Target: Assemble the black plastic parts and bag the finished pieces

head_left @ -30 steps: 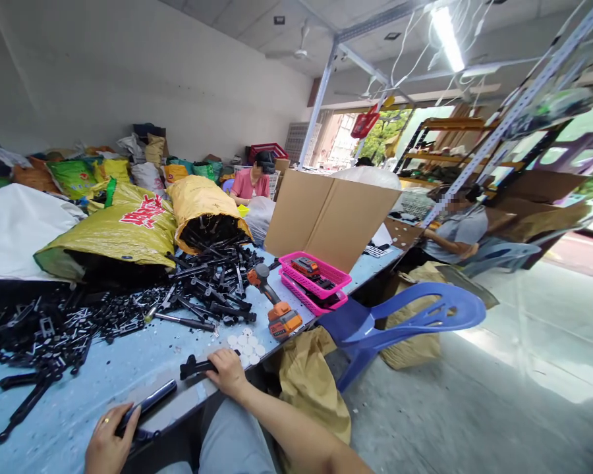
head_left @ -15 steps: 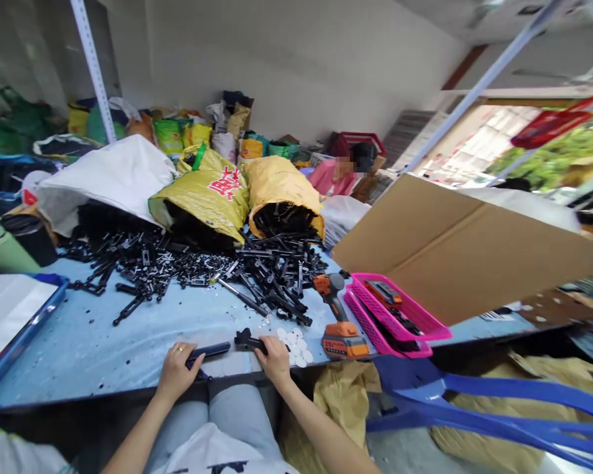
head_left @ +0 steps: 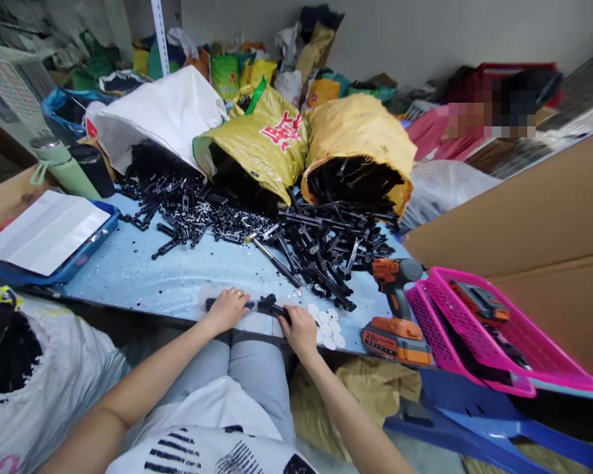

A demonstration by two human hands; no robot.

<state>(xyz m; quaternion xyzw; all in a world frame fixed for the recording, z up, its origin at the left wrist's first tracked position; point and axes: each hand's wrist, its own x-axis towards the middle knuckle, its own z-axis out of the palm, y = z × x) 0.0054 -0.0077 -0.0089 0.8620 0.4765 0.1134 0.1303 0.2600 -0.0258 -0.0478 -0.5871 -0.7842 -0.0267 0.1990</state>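
Observation:
My left hand (head_left: pixel 228 309) is closed over a dark bar-shaped part (head_left: pixel 210 303) at the table's front edge, and the bar's ends show on both sides of my fingers. A short gap away, my right hand (head_left: pixel 300 329) grips a black plastic part (head_left: pixel 271 305) with a knobbed end pointing left. Its other end is hidden under my fingers. Several white discs (head_left: pixel 330 327) lie just right of my right hand. Behind both hands, a hammer-like tool (head_left: pixel 277 264) with a silver shaft and dark grip rests by a heap of black parts (head_left: pixel 321 253).
A white sack (head_left: pixel 163 108), a yellow sack (head_left: pixel 261 148) and an orange sack (head_left: pixel 360 128) spill black parts onto the blue table (head_left: pixel 143 280). On the right are a cordless drill (head_left: pixel 398 299), pink baskets (head_left: pixel 563 365) and cardboard (head_left: pixel 524 224). A blue tray (head_left: pixel 91 240) stands left.
The view has shifted, bringing the table closer. My left hand has moved further over its bar, which earlier stuck out to the right. My right hand still holds its part.

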